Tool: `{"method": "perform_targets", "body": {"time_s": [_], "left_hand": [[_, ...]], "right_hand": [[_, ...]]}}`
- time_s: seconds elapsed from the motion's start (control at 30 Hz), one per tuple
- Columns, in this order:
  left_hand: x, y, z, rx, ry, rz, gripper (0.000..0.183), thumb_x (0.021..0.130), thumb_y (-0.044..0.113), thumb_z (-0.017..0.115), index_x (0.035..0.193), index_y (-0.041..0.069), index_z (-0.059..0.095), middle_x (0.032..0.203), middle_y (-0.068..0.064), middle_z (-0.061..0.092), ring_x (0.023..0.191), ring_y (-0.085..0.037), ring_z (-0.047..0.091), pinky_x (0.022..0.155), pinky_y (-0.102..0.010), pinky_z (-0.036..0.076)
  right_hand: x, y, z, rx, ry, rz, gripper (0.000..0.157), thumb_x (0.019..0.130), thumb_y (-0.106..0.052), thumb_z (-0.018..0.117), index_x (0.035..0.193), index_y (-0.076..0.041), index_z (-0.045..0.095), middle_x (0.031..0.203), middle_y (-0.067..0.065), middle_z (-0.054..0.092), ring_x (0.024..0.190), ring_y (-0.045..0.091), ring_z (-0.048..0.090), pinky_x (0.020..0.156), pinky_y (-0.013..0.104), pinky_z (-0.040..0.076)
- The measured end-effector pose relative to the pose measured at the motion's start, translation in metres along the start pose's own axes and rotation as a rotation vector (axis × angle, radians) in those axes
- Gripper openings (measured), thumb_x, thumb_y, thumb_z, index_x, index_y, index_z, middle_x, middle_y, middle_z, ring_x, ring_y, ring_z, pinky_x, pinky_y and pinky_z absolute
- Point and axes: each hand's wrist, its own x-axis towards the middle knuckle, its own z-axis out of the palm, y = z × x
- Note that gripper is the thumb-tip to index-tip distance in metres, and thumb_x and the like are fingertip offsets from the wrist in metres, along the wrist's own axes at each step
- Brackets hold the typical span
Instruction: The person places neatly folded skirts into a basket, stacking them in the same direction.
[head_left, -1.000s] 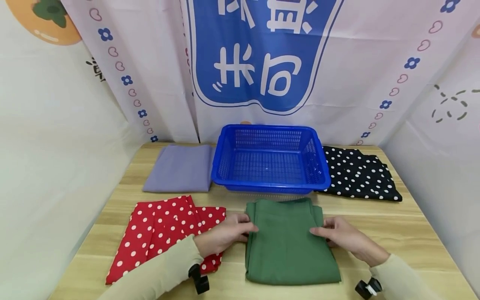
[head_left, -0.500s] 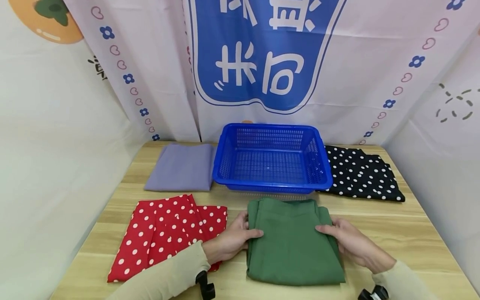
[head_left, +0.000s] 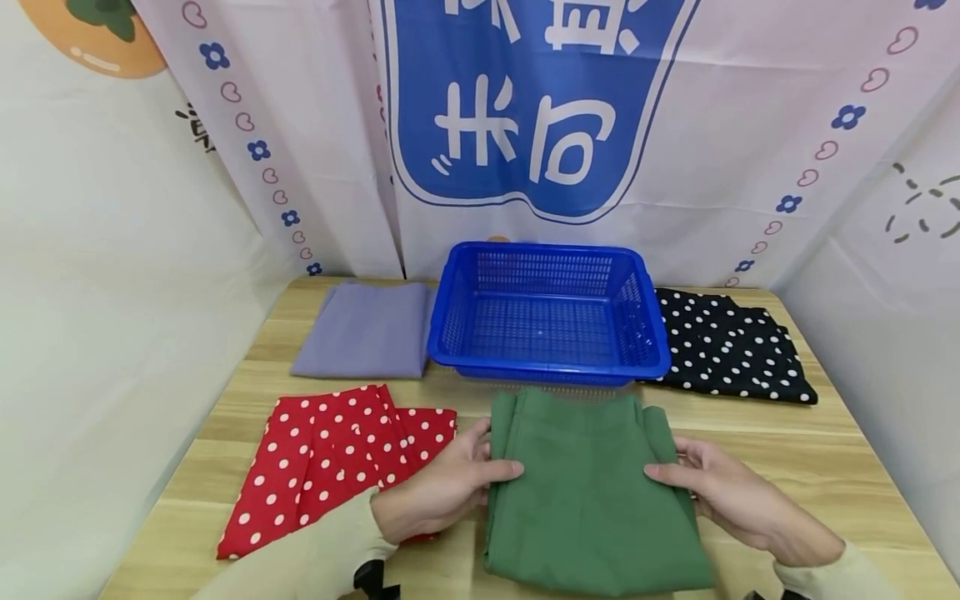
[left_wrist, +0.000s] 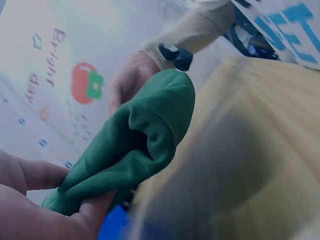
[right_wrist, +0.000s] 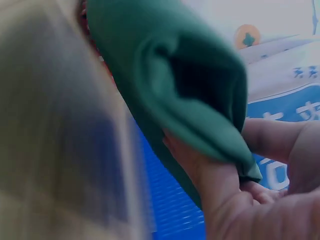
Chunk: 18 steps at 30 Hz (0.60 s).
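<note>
Both hands hold a folded green cloth (head_left: 588, 492) by its two sides, in front of the basket. My left hand (head_left: 450, 483) pinches the left side, thumb on top and fingers beneath. On the opposite side my right hand (head_left: 742, 496) grips in the same way. In the left wrist view the cloth's layers (left_wrist: 125, 150) bulge at the near end, above the table. The right wrist view shows an opening between the folds of the cloth (right_wrist: 150, 65), with the right thumb and fingers around its edge.
A blue plastic basket (head_left: 551, 369) with nothing in it stands at the back of the wooden table (head_left: 810, 450). Beside it lie a folded purple cloth (head_left: 367, 333) and a black polka-dot cloth (head_left: 727, 350). A red polka-dot cloth (head_left: 322, 458) lies at the left, partly under the left forearm.
The green cloth has come up toward the camera and looks larger, its lower edge closer to me. Both hands have tightened on its sides and risen with it.
</note>
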Motion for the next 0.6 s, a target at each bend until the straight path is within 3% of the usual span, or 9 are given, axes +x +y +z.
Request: {"method": "perform_targets", "body": {"time_s": [0.13, 0.23, 0.43, 0.6], "left_hand": [[-0.009, 0.02, 0.0, 0.004, -0.004, 0.036, 0.068, 0.091, 0.008, 0.064, 0.147, 0.021, 0.028, 0.135, -0.015, 0.056, 0.11, -0.022, 0.066, 0.091, -0.041, 0.057], [-0.011, 0.034, -0.002, 0.007, -0.006, 0.081, 0.066, 0.091, 0.006, 0.063, 0.146, 0.02, 0.029, 0.135, -0.016, 0.056, 0.111, -0.021, 0.066, 0.092, -0.038, 0.056], [-0.003, 0.061, -0.01, 0.01, 0.011, 0.17, 0.061, 0.093, 0.004, 0.06, 0.145, 0.016, 0.029, 0.134, -0.017, 0.056, 0.11, -0.02, 0.066, 0.091, -0.038, 0.056], [0.016, 0.083, -0.021, 0.005, 0.068, 0.226, 0.057, 0.093, 0.002, 0.059, 0.142, 0.012, 0.033, 0.123, -0.015, 0.062, 0.101, -0.019, 0.07, 0.086, -0.037, 0.058]], "right_hand": [[-0.006, -0.018, 0.003, -0.009, -0.037, -0.054, 0.04, 0.103, -0.01, 0.041, 0.14, 0.004, 0.037, 0.122, 0.009, 0.068, 0.107, 0.025, 0.068, 0.088, 0.046, 0.056], [-0.004, -0.032, 0.005, -0.036, -0.009, -0.087, 0.036, 0.102, -0.01, 0.043, 0.136, 0.002, 0.042, 0.118, 0.009, 0.07, 0.104, 0.024, 0.07, 0.087, 0.045, 0.057], [0.013, -0.059, 0.004, -0.106, 0.11, -0.121, 0.052, 0.1, -0.014, 0.05, 0.143, 0.007, 0.031, 0.117, 0.006, 0.07, 0.102, 0.023, 0.07, 0.088, 0.044, 0.056], [0.033, -0.085, -0.003, -0.157, 0.2, -0.125, 0.061, 0.099, -0.02, 0.053, 0.147, 0.006, 0.025, 0.118, 0.004, 0.069, 0.103, 0.02, 0.07, 0.089, 0.041, 0.057]]}}
